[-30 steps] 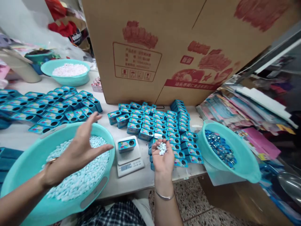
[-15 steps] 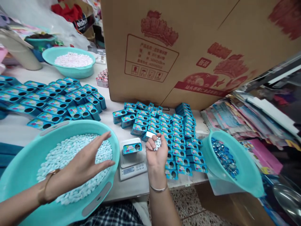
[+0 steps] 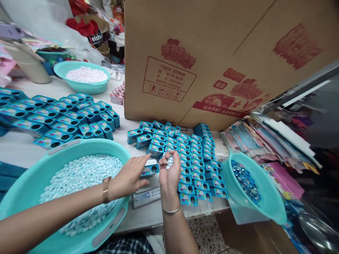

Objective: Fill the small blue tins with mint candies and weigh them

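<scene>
My right hand (image 3: 168, 173) is cupped palm-up around a small heap of pale candies (image 3: 170, 161), just right of a small digital scale (image 3: 145, 192). A small blue tin (image 3: 149, 170) with a round hole sits on the scale. My left hand (image 3: 129, 176) reaches across the rim of a large teal basin (image 3: 31, 183) full of pale blue candies (image 3: 79, 183) and its fingers touch the tin on the scale; the fingertips are partly hidden behind it.
Rows of blue tins (image 3: 190, 158) lie right of the scale, more blue tins (image 3: 60, 116) at the left. A tilted teal basin of dark blue pieces (image 3: 247, 180) overhangs the table's right edge. A big cardboard box (image 3: 225, 60) stands behind. Another bowl of white candies (image 3: 86, 76) sits far left.
My left hand moved right from above the big basin to the tin on the scale. My right hand with the candies drew closer to the scale and curled more.
</scene>
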Demonstrator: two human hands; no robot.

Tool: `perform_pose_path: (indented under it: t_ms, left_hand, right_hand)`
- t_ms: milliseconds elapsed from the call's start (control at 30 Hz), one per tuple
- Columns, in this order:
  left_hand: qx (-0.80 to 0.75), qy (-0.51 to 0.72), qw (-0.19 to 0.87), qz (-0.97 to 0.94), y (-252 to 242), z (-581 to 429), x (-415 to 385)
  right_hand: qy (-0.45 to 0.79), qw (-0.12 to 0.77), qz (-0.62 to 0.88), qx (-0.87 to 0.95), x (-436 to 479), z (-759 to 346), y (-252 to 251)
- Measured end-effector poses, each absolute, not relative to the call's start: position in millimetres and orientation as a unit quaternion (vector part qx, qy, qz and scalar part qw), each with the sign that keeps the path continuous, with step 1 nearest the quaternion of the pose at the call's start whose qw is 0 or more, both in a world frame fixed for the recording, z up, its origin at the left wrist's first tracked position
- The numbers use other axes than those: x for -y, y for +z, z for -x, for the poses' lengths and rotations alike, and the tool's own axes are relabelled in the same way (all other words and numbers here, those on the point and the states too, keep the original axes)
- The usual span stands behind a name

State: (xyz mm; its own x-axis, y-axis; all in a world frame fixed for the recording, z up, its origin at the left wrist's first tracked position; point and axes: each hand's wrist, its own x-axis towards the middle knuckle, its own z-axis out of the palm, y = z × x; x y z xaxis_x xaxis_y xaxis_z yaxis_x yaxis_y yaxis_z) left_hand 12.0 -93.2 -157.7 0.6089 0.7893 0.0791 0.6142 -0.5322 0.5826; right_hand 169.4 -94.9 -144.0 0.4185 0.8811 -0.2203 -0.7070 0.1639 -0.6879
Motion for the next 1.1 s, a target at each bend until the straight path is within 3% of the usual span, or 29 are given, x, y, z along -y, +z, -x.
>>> perform_pose_path:
  t_ms: [300,633,767,867,1100]
  left_hand:
    - [-0.421,0.161,0.284,-0.846,-172.9,-39.6,83.6]
    - [-0.421,0.183,0.271,-0.846,-151.6,-13.8,85.4]
    - [-0.459,0.247,0.219,-0.825,-130.7,36.4,91.6]
    - [-0.524,0.23,0.196,-0.797,-129.0,70.4,101.8]
    - [-0.539,0.199,0.169,-0.801,-141.5,81.6,117.4]
  right_hand:
    - [0.48,0.762,0.399,0.172,93.7,-155.2,-151.0]
    - [0.66,0.719,0.214,0.041,102.2,-222.0,-137.9]
    - [0.61,0.772,0.177,0.019,135.6,-255.5,-111.6]
    - [0.565,0.803,0.189,0.014,154.8,-269.9,-107.0]
    - [0.572,0.795,0.201,0.004,159.3,-273.1,-124.1]
